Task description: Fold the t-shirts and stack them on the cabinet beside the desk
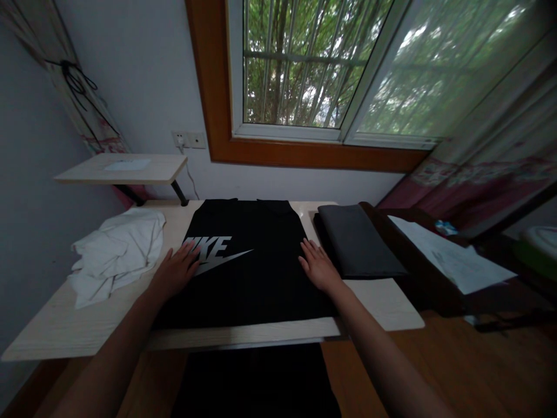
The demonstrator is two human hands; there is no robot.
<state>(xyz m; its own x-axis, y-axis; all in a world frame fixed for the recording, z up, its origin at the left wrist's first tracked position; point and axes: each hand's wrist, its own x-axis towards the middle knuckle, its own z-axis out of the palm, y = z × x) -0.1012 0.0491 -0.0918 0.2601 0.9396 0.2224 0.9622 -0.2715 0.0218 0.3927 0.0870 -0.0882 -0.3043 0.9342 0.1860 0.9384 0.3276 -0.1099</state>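
1 L grip (177, 269), 1 R grip (321, 267) on 1 blk top (261, 290)

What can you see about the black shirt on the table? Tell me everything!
The black shirt looks like smooth, soft cloth. Silvery letters ending in "KE" sit above a swoosh on its left side. It lies flat on the pale table, neck end toward the window, bottom edge near the table's front. No sleeves stick out; I can't tell if they're tucked under. The left hand rests on the print, the right hand on the right edge.
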